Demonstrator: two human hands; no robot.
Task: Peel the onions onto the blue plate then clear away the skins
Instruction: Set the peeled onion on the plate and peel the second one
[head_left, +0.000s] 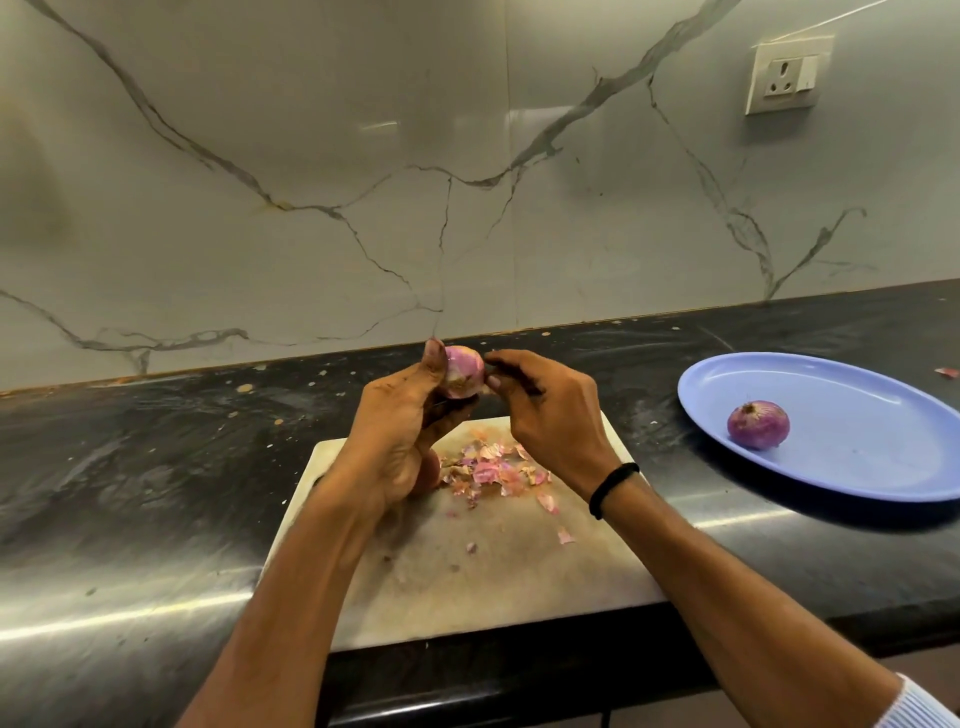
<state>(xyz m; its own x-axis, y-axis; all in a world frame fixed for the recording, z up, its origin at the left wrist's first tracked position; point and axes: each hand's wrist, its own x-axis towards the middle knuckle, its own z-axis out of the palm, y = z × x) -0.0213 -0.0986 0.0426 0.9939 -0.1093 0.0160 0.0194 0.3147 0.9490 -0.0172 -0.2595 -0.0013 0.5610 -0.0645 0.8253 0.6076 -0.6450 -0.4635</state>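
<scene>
My left hand (400, 421) grips a small pink onion (462, 375) raised above the pale chopping board (498, 571), thumb on its top. My right hand (550, 410) pinches at the onion's right side with fingertips curled on its skin. Under my hands, a heap of pink onion skins (493, 473) lies on the board, with a few loose flakes nearer to me. One purple onion (758, 424) sits on the blue plate (857, 467) at the right.
The board rests on a dark, scuffed countertop (156, 467) and overhangs its front edge. A marbled wall stands behind, with a power socket (784, 78) at the upper right. A small scrap of skin (946, 372) lies beyond the plate.
</scene>
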